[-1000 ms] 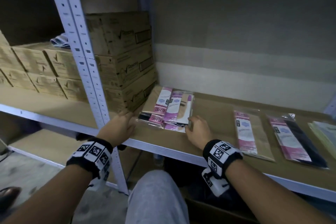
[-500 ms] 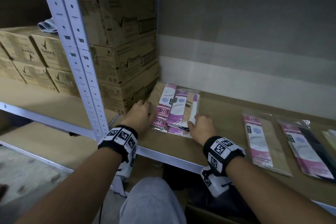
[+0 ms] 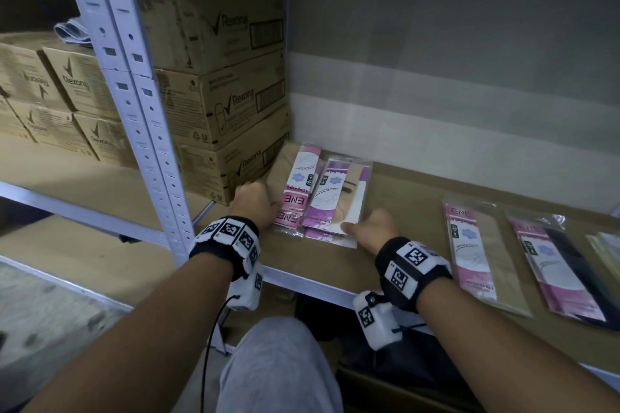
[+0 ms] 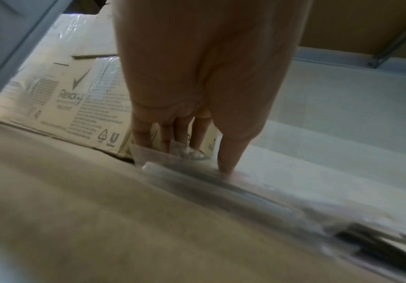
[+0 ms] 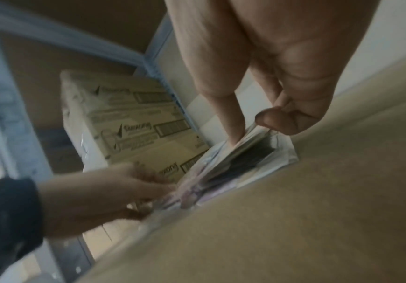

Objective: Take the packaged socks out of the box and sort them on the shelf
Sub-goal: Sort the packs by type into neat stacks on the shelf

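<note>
A stack of clear sock packets (image 3: 322,194) with pink and purple labels lies on the brown shelf board (image 3: 402,191), beside the cartons. My left hand (image 3: 265,208) grips its left edge. In the left wrist view the fingers (image 4: 168,134) reach down behind the stack (image 4: 173,168) and the thumb presses on top. My right hand (image 3: 355,228) pinches the stack's near right corner. In the right wrist view its thumb lies on top of the stack (image 5: 240,160) and a curled finger lies against the edge.
Stacked Rexona cartons (image 3: 228,104) stand against the stack's left side, behind a white shelf post (image 3: 134,104). To the right lie single packets: beige socks (image 3: 476,255), black socks (image 3: 563,265) and a pale green one (image 3: 607,251). A cardboard box edge (image 3: 369,386) shows under the shelf.
Both hands have slid the stack deeper onto the shelf toward the cartons and turned it to lie front to back. The view has moved closer.
</note>
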A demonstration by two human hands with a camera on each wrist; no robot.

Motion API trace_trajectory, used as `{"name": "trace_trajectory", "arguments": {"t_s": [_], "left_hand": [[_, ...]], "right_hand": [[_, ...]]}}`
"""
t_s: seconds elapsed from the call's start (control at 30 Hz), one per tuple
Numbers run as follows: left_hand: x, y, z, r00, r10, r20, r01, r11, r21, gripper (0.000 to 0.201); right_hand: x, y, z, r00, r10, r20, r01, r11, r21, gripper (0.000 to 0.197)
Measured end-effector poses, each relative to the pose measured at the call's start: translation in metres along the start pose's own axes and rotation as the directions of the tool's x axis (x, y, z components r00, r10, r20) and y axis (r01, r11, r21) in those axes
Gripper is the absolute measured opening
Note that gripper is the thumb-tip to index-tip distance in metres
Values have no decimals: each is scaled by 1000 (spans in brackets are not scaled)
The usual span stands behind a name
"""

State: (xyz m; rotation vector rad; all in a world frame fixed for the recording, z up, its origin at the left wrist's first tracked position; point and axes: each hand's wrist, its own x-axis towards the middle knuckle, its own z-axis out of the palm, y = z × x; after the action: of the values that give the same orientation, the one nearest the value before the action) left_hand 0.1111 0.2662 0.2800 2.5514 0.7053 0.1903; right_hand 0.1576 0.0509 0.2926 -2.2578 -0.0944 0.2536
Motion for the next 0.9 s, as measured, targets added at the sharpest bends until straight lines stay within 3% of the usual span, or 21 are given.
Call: {"name": "trace_trajectory", "arguments": {"t_s": [0.13,0.23,0.37,0.43,0.53,0.63,0.9], "left_hand": [[-1,1,-8,993,-110,36,113,990,-83,61],[-5,4,-14,986,-163,44,169,956,-239,70],[-9,8,-19,983,-183,16,165,838,-520,53],[-15,13,-20,977,-204,54,187,721,-667,38],[-29,19,-19,972,-225,62,183,571,-800,33],[-38,20,-13,973,-228,-28,113,581,-806,27],[-74,47,-4,973,-171,-153,-55,472,-880,19]], "right_hand": [[-4,3,-8,998,55,27,-60,969,239,34],[-6,6,-11,992,104,73,-126,884,450,35],[-16,7,-23,983,133,124,-182,723,667,35],[-22,10,-32,986,119,113,-164,685,710,37],[-34,14,-49,989,98,107,-145,653,743,29],[-46,21,-68,994,74,83,-111,641,760,30],[-66,51,-111,997,75,-27,-30,667,744,32]]}}
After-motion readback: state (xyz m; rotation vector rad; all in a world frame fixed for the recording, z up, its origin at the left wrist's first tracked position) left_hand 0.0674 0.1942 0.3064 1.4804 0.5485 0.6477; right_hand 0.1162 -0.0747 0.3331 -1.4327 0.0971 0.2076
